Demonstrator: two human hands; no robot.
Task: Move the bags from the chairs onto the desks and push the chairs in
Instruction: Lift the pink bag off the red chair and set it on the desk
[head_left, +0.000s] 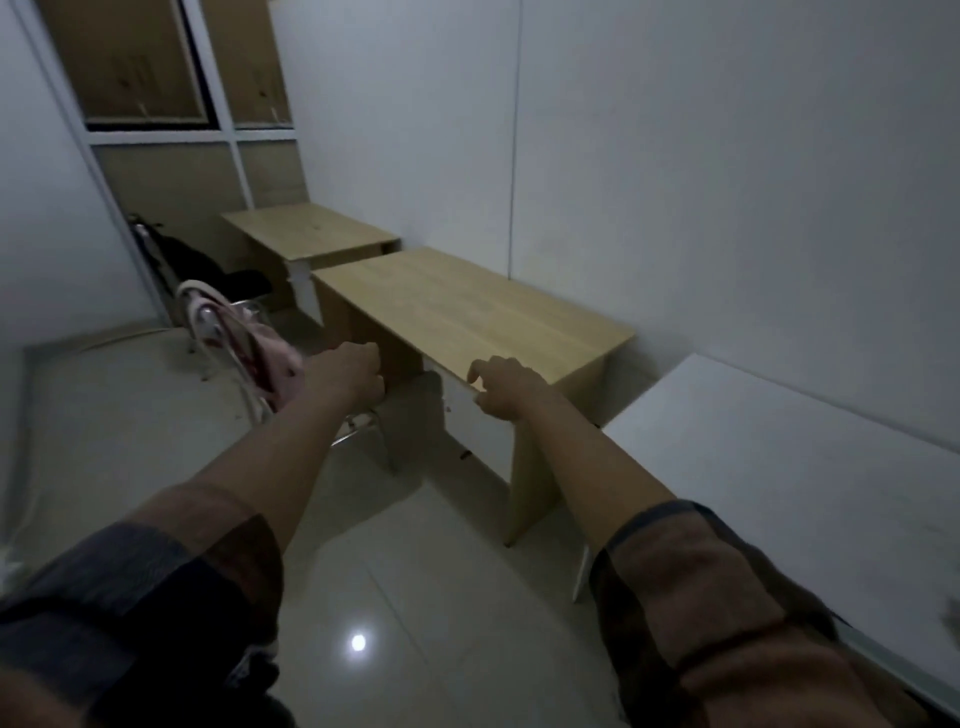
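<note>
A pink and red bag (260, 358) lies tilted on a chrome-framed chair (358, 428) in front of the nearer wooden desk (467, 306). My left hand (345, 376) is curled in a fist against the bag's right end and seems to grip it, though what its fingers enclose is hidden. My right hand (501, 387) hovers at the desk's front edge with loosely curled fingers and holds nothing. Farther back, a black bag (192, 265) sits on a second chair (249, 283) beside the far wooden desk (306, 231).
A white desk (779, 457) stands at the right, along the white wall. A glazed partition with brown panels (171, 156) closes the far left corner. Glossy floor tiles (363, 571) lie between me and the desks.
</note>
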